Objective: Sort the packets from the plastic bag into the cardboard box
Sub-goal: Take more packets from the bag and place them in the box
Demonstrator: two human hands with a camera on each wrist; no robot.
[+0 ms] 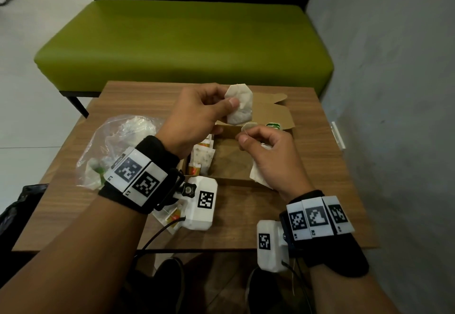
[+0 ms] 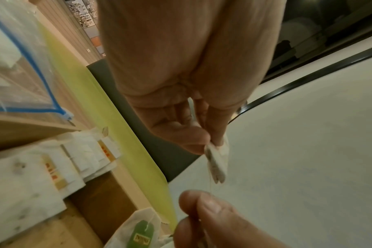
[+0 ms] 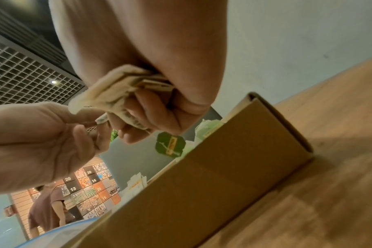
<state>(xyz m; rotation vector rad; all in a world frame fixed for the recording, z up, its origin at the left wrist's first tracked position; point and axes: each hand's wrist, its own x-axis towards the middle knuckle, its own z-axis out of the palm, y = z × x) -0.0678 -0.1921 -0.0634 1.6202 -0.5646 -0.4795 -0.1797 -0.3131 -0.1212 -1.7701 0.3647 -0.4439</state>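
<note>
Taking the cardboard box (image 1: 236,158) as my landmark: left of it the plastic bag (image 1: 115,146) lies slumped on the surface (image 1: 332,190), with white packets showing inside. A few loose packets (image 1: 170,217) lie on the near side of the box's left corner. Inside the box, along its left wall, sorted packets (image 1: 202,156) stand in a row.

Above the box's far edge my left hand (image 1: 194,119) pinches a white tea bag (image 1: 240,105) between thumb and curled fingers (image 1: 232,103). Just right of it, over the box's middle, my right hand (image 1: 268,156) is curled around more tea bags (image 3: 108,94), and its thumb and forefinger pinch a thin string running up to the bag in my left hand. A green-tagged tea bag (image 1: 273,126) sits at the box's far right.

I judge I'm separating tangled tea bags mid-sort; next I'd need to free the string, then lower each bag into its section.

Beyond the box a green bench (image 1: 184,42) stands against a dark panel; a grey wall (image 1: 394,67) rises to the right.
</note>
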